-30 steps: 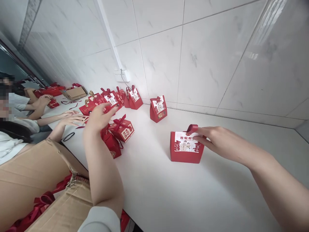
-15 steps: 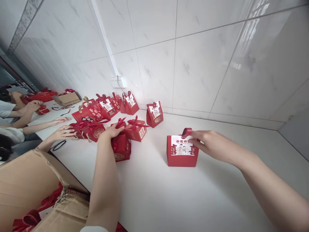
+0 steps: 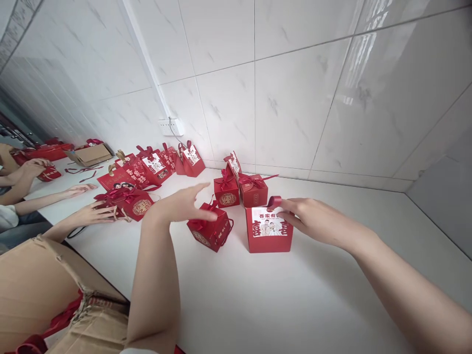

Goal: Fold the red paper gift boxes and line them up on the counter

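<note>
My right hand (image 3: 313, 219) pinches the ribbon handle of a red box (image 3: 270, 243) with a white label showing a couple, which stands on the white table (image 3: 236, 305). My left hand (image 3: 184, 204) is raised with fingers apart, above and beside a red box with a bow (image 3: 212, 228) that sits tilted toward me. Behind stand two more bowed boxes, one with a gold round emblem (image 3: 226, 192) and one beside it (image 3: 254, 192), close to the labelled box. A labelled red box (image 3: 233, 162) is partly hidden behind them.
At the left, another person's hand (image 3: 98, 214) touches a red bowed box (image 3: 134, 204). Several red bags (image 3: 155, 164) line the tiled wall below a socket (image 3: 171, 127). An open cardboard box (image 3: 33, 285) is at the lower left; other people's hands lie farther off.
My left hand has let go of the bowed boxes and opened. Those boxes have shifted right, toward the labelled box in my right hand. The view has turned slightly right.
</note>
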The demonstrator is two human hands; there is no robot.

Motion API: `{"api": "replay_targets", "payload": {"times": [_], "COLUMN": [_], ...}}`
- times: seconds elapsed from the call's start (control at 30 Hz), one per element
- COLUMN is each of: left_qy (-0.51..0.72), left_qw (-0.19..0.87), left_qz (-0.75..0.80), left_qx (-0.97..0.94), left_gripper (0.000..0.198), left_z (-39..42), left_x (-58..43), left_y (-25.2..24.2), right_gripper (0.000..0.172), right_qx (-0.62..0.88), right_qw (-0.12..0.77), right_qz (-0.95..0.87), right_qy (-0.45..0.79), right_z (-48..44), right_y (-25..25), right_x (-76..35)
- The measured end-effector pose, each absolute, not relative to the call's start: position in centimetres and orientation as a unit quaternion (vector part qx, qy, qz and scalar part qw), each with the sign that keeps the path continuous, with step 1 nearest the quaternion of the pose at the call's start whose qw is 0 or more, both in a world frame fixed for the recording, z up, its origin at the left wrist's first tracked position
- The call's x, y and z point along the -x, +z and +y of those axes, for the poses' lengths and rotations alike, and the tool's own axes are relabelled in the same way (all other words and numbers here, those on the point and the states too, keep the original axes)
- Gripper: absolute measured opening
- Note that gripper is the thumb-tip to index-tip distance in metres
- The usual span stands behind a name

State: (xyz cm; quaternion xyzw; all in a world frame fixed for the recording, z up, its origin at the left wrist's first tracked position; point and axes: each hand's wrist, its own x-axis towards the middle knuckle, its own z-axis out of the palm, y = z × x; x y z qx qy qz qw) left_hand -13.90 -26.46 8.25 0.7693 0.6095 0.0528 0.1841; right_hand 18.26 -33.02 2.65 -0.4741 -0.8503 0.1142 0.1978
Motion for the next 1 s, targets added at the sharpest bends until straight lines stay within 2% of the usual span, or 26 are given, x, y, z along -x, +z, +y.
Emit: {"api": "replay_targets", "payload": {"times": [0.07, 0.13, 0.27, 0.43, 0.57, 0.7, 0.83, 0.93, 1.0], "left_qy": [-0.018, -0.051, -0.055, 0.055, 0.16, 0.23, 0.211, 0.168, 0.153], "left_qw": [0.163, 0.174, 0.282, 0.272, 0.31, 0.229, 0.131, 0.129, 0.133], "left_qz": [0.65, 0.673, 0.671, 0.577, 0.475, 0.458, 0.479, 0.501, 0.498], "left_qx": [-0.742, -0.717, -0.684, -0.768, -0.808, -0.828, -0.842, -0.839, -0.843], "left_gripper": [0.109, 0.116, 0.122, 0.1, 0.093, 0.079, 0.065, 0.071, 0.067], "left_z": [-26.9, -26.3, -24.2, -23.0, -22.0, -21.2, -21.5, -22.1, -22.7], "left_x": [14.0, 13.8, 13.6, 12.3, 10.2, 8.6, 8.4, 9.2, 9.7], "left_y": [8.2, 7.6, 6.2, 4.7, 2.3, 0.5, 0.8, 2.3, 3.4], "right_gripper": [0.021, 0.022, 0.023, 0.02, 0.018, 0.018, 0.022, 0.025, 0.025], "right_qx": [0.476, 0.48, 0.479, 0.479, 0.482, 0.502, 0.507, 0.501, 0.492], "right_qw": [0.199, 0.2, 0.194, 0.201, 0.206, 0.209, 0.259, 0.293, 0.332], "right_qz": [-0.849, -0.847, -0.848, -0.847, -0.844, -0.836, -0.82, -0.812, -0.801], "right_qy": [0.112, 0.115, 0.114, 0.111, 0.109, 0.078, 0.061, 0.068, 0.073], "right_z": [-32.9, -32.9, -32.9, -32.8, -32.5, -32.0, -31.0, -30.3, -30.0], "right_y": [2.5, 2.4, 2.5, 2.4, 2.1, 1.4, 0.4, -0.3, -0.9], "right_x": [-18.3, -18.3, -18.3, -18.3, -18.4, -18.0, -17.3, -16.8, -16.5]}}
